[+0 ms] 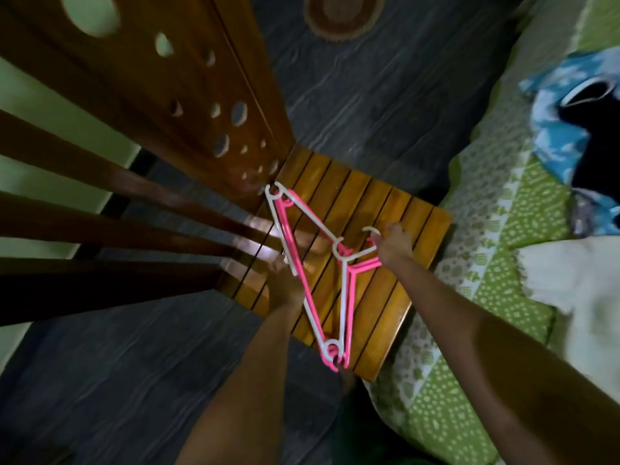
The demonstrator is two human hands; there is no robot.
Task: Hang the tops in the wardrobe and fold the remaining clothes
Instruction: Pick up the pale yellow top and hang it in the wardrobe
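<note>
A small bunch of pink and white plastic hangers (313,273) is held over a slatted wooden stool (375,209). My right hand (396,245) pinches the hooks at the top of the bunch. My left hand (285,280) grips the bottom bars on the left side. On the bed at the right lie a blue and white patterned garment with a dark one (570,129) and a white cloth (577,283).
A dark wooden chair back or headboard with round cut-outs (188,95) rises at the left, with wooden bars (100,229) below it. The bed has a green patterned cover (483,270). The floor (369,88) is dark grey, with a round brown mat (342,15) at the top.
</note>
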